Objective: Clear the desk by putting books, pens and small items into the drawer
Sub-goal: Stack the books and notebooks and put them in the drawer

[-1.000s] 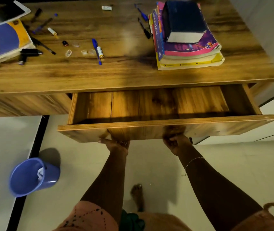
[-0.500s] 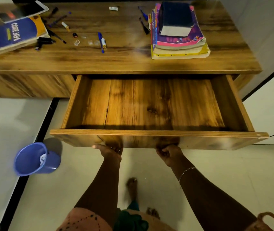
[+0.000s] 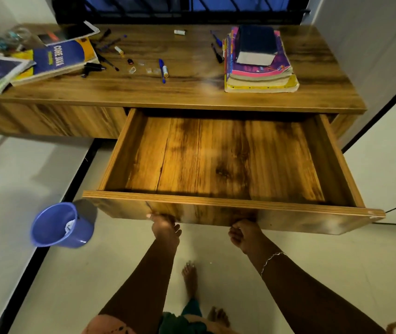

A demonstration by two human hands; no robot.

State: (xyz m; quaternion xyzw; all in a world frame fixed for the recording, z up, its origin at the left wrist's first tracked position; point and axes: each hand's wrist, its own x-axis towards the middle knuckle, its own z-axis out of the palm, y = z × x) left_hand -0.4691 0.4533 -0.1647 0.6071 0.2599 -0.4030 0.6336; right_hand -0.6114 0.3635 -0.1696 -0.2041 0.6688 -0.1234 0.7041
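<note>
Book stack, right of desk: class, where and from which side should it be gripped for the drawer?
Probably grip the bottom yellow book at its left and right edges, coming from the front: smaller books rest on top, so lifting the base carries all.

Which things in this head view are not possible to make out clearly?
Head view only:
Fingertips of left hand and right hand: hidden under the drawer front.
Lower titles in the stack: covered by the dark book.
Small clear bits beside the blue pen: too small.
Far left, glassy object: blurred.
</note>
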